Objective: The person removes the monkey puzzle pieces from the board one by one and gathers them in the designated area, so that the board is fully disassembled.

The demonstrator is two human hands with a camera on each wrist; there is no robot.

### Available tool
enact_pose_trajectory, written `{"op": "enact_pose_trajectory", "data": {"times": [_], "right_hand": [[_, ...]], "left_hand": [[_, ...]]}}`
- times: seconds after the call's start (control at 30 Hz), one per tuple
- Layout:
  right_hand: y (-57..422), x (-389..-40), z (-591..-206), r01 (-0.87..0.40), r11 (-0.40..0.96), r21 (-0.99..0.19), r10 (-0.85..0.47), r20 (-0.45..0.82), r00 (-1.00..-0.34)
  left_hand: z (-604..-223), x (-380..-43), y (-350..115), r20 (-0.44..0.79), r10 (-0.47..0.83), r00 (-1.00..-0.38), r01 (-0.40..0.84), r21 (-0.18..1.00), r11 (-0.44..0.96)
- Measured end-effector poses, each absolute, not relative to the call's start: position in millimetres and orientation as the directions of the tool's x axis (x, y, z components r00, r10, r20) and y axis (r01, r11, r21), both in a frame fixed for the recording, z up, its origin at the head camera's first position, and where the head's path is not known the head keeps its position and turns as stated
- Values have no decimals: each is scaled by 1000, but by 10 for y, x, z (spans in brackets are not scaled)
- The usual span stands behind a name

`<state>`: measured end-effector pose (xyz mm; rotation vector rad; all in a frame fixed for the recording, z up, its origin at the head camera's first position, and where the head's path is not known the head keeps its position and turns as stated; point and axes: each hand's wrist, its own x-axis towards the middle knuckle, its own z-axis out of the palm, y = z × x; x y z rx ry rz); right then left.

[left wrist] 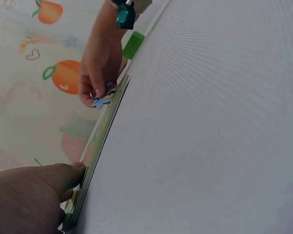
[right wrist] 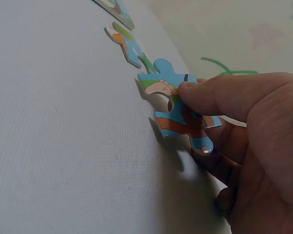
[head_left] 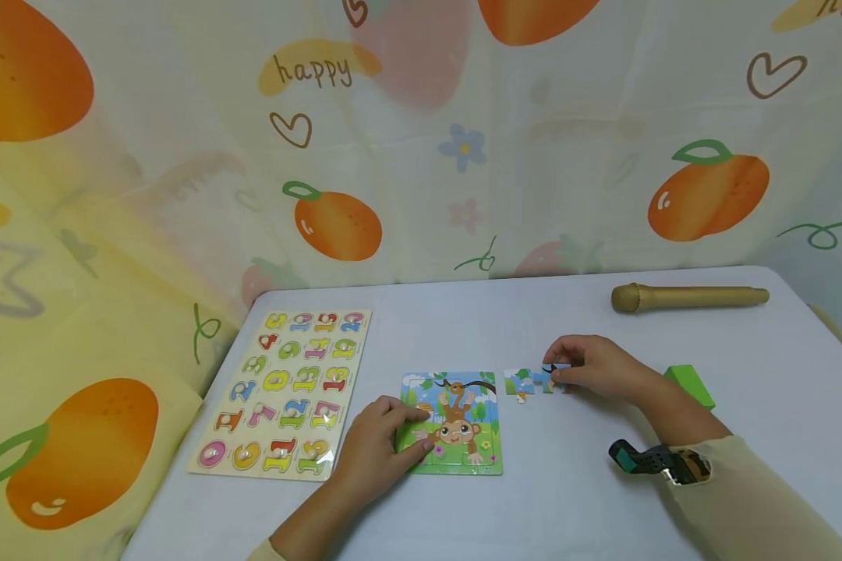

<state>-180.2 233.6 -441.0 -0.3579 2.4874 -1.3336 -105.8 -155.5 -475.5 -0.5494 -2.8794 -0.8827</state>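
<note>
A square monkey puzzle (head_left: 487, 425) lies flat in its board near the table's middle. My left hand (head_left: 373, 444) rests at its left side, with thumb and fingers extended over the picture; in the left wrist view the thumb (left wrist: 63, 175) touches the board. To the right of the board, my right hand (head_left: 596, 370) pinches a puzzle piece (right wrist: 171, 124) between thumb and fingers. That piece is blue with brown and green parts, and it is tilted just over the table. Beside it lie loose puzzle pieces (head_left: 518, 382), blue and green with some orange.
A cream board of colourful number pieces (head_left: 276, 380) lies at the left. Behind the right hand is a gold microphone-shaped stick (head_left: 695, 298). A green block (head_left: 691, 385) sits beside the right forearm. Fruit-patterned cloth (head_left: 407, 156) hangs along the table's back edge.
</note>
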Motion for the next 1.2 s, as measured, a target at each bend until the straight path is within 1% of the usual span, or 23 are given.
{"op": "enact_pose_trajectory", "data": {"times": [0.2,0.43,0.77,1.0,1.2], "right_hand": [[2376,-1783,-4436,-87,557,-826,-326,-121,-938],[2382,-1765,-4487,-111,575,-810,-293,-78,-953],[2378,-1763,-4513,-164,660,-733,-262,-21,-965],[2374,-1760,-4520,-156,646,-748,-265,-27,-964],[2387,-1757,-4522,-157,631,-759,-278,-33,-960]], "left_hand": [[-4748,-1051,-1548,197,315,-928,371,529,763],[-4725,-1036,-1539,185,312,-932,362,538,761],[-4712,-1042,-1533,195,312,-930,368,530,764],[-4726,-1044,-1540,195,304,-933,360,532,766],[-4721,-1043,-1550,185,271,-944,328,588,740]]}}
